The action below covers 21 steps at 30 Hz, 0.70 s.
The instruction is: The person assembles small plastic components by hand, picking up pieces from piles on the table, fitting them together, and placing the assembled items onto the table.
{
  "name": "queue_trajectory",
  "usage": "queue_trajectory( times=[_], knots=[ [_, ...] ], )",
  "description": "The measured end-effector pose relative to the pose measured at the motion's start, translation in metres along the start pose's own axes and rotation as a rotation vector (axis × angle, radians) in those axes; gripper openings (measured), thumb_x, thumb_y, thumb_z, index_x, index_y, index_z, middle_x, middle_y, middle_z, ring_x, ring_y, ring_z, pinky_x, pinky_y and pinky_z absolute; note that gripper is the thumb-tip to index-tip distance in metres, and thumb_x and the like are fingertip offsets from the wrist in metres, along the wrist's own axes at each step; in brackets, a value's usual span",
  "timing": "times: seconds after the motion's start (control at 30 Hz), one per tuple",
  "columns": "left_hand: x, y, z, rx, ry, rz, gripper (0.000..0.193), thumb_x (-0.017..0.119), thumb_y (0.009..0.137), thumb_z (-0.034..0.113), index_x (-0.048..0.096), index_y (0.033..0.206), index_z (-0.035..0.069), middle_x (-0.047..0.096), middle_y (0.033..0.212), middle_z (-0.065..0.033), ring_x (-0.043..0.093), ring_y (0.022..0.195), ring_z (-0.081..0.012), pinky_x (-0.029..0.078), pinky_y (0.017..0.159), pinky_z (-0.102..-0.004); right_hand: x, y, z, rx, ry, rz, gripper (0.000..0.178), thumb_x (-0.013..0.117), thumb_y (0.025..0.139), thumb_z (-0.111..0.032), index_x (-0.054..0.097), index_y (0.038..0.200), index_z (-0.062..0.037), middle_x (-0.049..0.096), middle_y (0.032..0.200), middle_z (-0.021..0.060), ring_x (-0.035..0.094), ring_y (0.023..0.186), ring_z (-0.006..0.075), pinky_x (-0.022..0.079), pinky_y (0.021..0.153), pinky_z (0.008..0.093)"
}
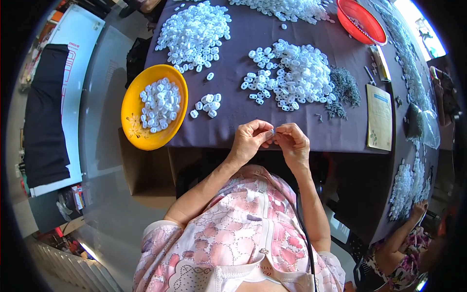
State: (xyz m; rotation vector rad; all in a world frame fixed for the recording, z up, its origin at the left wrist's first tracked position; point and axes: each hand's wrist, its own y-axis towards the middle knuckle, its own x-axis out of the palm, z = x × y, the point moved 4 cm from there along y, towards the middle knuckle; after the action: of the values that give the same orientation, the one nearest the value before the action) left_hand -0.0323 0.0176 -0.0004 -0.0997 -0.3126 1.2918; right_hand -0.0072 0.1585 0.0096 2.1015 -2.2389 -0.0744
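Observation:
My left hand (248, 140) and my right hand (295, 145) meet fingertip to fingertip just over the table's front edge. Between the left thumb and forefinger a small whitish plastic piece (273, 131) peeks out, mostly covered. The right fingers are pinched against it, and anything else in them is too small to tell. Beyond my hands lies a heap of white two-holed plastic pieces (305, 73). To its right sits a pile of small grey-green parts (344, 86). A few white pieces (209, 104) lie apart, left of the hands.
On the left, a yellow bowl (130, 109) of white pieces overhangs the table edge. More white pieces (192, 31) are heaped behind. A red basket (346, 19) and a tan booklet (379, 119) lie on the right. Another person's hand (419, 209) reaches toward pieces at far right.

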Motion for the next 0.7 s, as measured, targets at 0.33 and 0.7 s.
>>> queue_trajectory(
  times=[0.33,0.7],
  knots=[
    [-0.0071,-0.0066,-0.0013,-0.017,-0.065,-0.003,0.008,0.062,0.087,0.005,0.063,0.095,0.002,0.065,0.077,-0.002,0.06,0.065,-0.0062,0.052,0.058,-0.0201,0.0109,-0.0049,-0.0011,0.07,0.018,-0.013,0.012,0.057,0.083,0.012,0.059,0.089,0.0022,0.058,0.087,0.0037,0.061,0.077,0.0095,0.051,0.067,0.0222],
    [-0.0058,-0.0082,0.0004,0.005,0.003,-0.028,0.006,0.062,0.087,0.004,0.064,0.092,0.002,0.064,0.075,-0.0009,0.059,0.063,-0.0056,0.052,0.058,-0.0198,0.0058,-0.0052,0.0071,0.029,-0.101,-0.05,0.013,0.057,0.084,0.01,0.06,0.092,-0.0002,0.061,0.086,0.001,0.06,0.077,0.0072,0.051,0.068,0.0213]
  ],
)
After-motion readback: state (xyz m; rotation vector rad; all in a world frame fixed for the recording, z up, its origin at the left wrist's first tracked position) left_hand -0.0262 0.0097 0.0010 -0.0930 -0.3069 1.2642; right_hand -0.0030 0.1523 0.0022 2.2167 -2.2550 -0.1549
